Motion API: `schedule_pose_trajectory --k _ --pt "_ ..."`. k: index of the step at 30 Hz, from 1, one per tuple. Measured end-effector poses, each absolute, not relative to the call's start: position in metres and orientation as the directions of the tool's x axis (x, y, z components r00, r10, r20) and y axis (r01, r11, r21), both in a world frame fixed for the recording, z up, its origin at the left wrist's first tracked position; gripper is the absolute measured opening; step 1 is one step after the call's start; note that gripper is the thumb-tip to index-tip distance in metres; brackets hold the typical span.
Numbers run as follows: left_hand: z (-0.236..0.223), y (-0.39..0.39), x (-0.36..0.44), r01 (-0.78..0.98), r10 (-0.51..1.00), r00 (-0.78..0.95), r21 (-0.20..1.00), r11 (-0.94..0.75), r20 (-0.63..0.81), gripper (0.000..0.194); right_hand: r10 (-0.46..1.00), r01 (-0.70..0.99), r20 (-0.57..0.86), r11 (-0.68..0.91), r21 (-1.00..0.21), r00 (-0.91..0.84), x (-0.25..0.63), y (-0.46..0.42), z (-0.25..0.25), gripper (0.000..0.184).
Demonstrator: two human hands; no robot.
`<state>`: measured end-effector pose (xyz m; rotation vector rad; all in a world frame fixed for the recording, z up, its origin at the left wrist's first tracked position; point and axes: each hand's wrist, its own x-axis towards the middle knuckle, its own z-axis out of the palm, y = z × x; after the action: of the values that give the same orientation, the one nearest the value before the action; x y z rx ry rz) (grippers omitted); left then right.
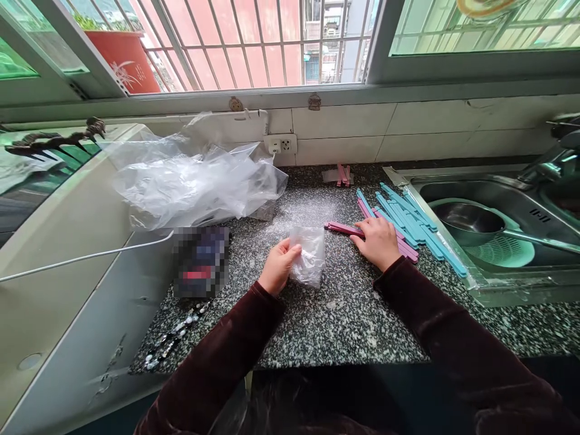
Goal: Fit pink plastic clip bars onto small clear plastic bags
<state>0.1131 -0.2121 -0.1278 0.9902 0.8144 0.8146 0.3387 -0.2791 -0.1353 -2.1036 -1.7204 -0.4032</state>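
My left hand [278, 266] pinches a small clear plastic bag [309, 257] between thumb and fingers, holding it just over the speckled countertop. To the right, my right hand [379, 240] has its fingers closed on a long pink bag sealing clip [341, 228], whose dark end points left. More pink clips [406, 249] lie partly hidden under and behind that hand. A loose spread of light blue clips [408, 220] lies just beyond it, toward the sink. Farther back, a few short pink clips [343, 175] rest by the wall with a bit of clear wrap.
Crumpled clear plastic bags [194, 181] are heaped at the back left. A blurred-out dark object [202, 263] lies in front, near a white cable [90, 264]. The steel sink [475, 184] at right holds a pan [469, 217] and green strainer [507, 251]. A socket [281, 144] is on the wall.
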Motion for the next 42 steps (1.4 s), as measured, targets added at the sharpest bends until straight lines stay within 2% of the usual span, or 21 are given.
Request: schedule_pose_trajectory --k 3,8,11,15,21,23,27,32,36,42 --pt "-0.126 -0.212 0.113 -0.153 0.835 0.494 0.92 0.36 -0.244 0.033 0.9 0.982 0.399 -0.189 -0.005 0.175 0.338 -0.277 -0.138 0.017" --pt "-0.126 -0.208 0.11 -0.076 0.798 0.52 0.915 0.397 -0.303 0.026 0.929 0.979 0.322 -0.201 0.03 0.181 0.324 -0.277 -0.137 0.015" --pt "-0.127 -0.205 0.109 -0.05 0.785 0.53 0.912 0.406 -0.321 0.021 0.919 0.982 0.349 -0.185 -0.025 0.182 0.32 -0.279 -0.136 0.014" --pt "-0.126 -0.204 0.109 -0.021 0.784 0.532 0.92 0.391 -0.321 0.014 0.876 0.985 0.458 -0.095 -0.145 0.152 0.315 -0.284 -0.13 0.015" --pt "-0.125 -0.204 0.111 -0.015 0.789 0.528 0.925 0.379 -0.314 0.011 0.824 0.942 0.567 0.206 -0.264 -0.021 0.295 -0.292 -0.125 0.015" --pt "-0.126 -0.204 0.112 -0.003 0.793 0.526 0.932 0.362 -0.307 0.01 0.823 0.926 0.564 0.26 -0.273 -0.066 0.29 -0.293 -0.129 0.013" --pt "-0.128 -0.205 0.111 0.005 0.784 0.551 0.941 0.339 -0.285 0.013 0.84 0.924 0.535 0.269 -0.273 -0.087 0.285 -0.292 -0.137 0.009" --pt "-0.133 -0.204 0.111 -0.137 0.805 0.55 0.927 0.349 -0.222 0.022 0.855 0.922 0.511 0.262 -0.286 -0.085 0.285 -0.291 -0.139 0.008" --pt "-0.14 -0.202 0.113 -0.217 0.81 0.537 0.89 0.402 -0.235 0.034 0.851 0.911 0.516 0.288 -0.294 -0.103 0.285 -0.291 -0.14 0.007" --pt "-0.146 -0.202 0.115 -0.236 0.846 0.496 0.907 0.35 -0.198 0.028 0.812 0.919 0.573 0.303 -0.253 -0.11 0.285 -0.291 -0.138 0.005"
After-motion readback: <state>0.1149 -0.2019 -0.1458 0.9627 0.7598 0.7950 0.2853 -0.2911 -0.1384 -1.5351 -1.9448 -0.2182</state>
